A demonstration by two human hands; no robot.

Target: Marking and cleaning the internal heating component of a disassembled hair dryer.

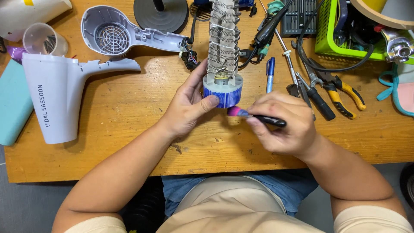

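Hair-dryer heating element [223, 47], a tall core wound with bare wire coils, stands upright on its blue fan housing [223, 92] near the front of the wooden workbench [129, 108]. The left hand [187, 105] clasps that blue base, thumb pressed across its front and fingers wrapped behind. The right hand [282, 127] pinches a small brush [254, 116] with a black handle and pink ferrule between thumb and fingers, its tip touching the lower rim of the base just right of the thumb.

The assembly looks light but top-heavy; the thin coils would likely bend or snag easily, so the stiff plastic base, where the grip already sits, seems the safest place to hold.

Just beyond the grip lie a blue pen [270, 73], a screwdriver [286, 56] and yellow-handled pliers [340, 92]; a black cable [267, 30] runs close past the coils. Well to the left of the grip rest the two white dryer shell halves [56, 99] [116, 34] and a clear cup [41, 39]. A green basket [332, 39] stands far right. Bare wood between the grip and the near table edge offers the only open room; that edge lies just under the wrists.
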